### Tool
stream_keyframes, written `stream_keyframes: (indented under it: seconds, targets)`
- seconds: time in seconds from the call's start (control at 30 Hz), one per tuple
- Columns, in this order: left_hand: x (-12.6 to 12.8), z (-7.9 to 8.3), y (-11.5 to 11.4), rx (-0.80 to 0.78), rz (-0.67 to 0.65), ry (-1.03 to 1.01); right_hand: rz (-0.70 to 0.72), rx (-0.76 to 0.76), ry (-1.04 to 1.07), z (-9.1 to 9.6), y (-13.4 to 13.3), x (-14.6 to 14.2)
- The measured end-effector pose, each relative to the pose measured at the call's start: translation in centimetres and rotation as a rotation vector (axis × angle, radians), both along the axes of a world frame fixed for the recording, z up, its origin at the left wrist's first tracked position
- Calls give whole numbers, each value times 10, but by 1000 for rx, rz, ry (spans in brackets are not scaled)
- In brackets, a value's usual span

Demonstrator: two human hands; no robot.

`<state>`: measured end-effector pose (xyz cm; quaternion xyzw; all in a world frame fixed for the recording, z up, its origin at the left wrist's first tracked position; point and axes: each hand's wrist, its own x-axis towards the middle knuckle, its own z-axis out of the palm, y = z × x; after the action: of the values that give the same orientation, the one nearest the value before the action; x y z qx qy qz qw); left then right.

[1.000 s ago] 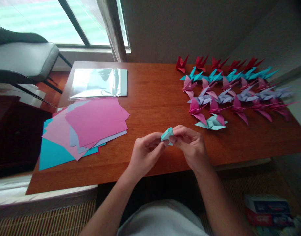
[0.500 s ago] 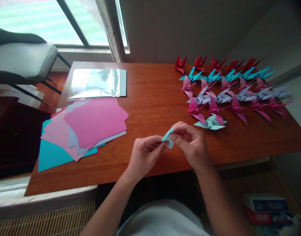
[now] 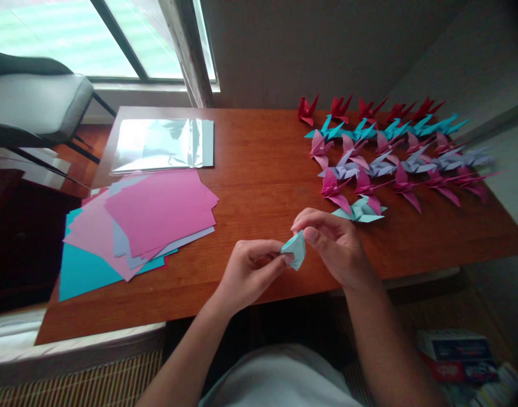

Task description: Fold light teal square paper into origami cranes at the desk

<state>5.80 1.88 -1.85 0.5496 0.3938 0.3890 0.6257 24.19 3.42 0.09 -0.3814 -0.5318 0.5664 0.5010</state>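
Note:
Between thumb and fingers, my left hand [image 3: 252, 268] pinches a small folded piece of pale mint paper [image 3: 296, 250] above the table's front part. My right hand [image 3: 333, 243] is at the paper's upper right corner, with thumb and fingertips parted and not closed on it; whether a fingertip brushes the far side is hidden. Just beyond my right hand sits a pale mint paper crane [image 3: 362, 210], partly covered by that hand.
Rows of folded cranes, including red cranes [image 3: 338, 108], blue cranes [image 3: 362, 131] and magenta cranes [image 3: 405, 189], stand at right on the wooden table [image 3: 259, 152]. Fanned paper sheets [image 3: 161, 209] lie at left, below a clear-wrapped paper pack [image 3: 157, 144]. A chair [image 3: 38, 104] stands beyond.
My right thumb and fingers have loosened from the folded paper and parted. The paper, still in my left hand, has turned so that more of its flat face shows.

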Motion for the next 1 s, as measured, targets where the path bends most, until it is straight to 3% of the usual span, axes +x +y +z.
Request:
stream_keyframes:
  seconds: [0.43,0.7,0.87,1.0]
  targets:
    - [-6,14,3,-327,-267,-299,161,-48,239,-5,2,-3]
    - [-7,16,3,-416,-285,-286,9,-36,169,-3,4,-10]
    - [-5,14,3,-365,-204,-247,-105,-61,105,-2,3,-11]
    - [0,6,3,-115,97,-59,-71,-36,-42,-3,-5,-11]
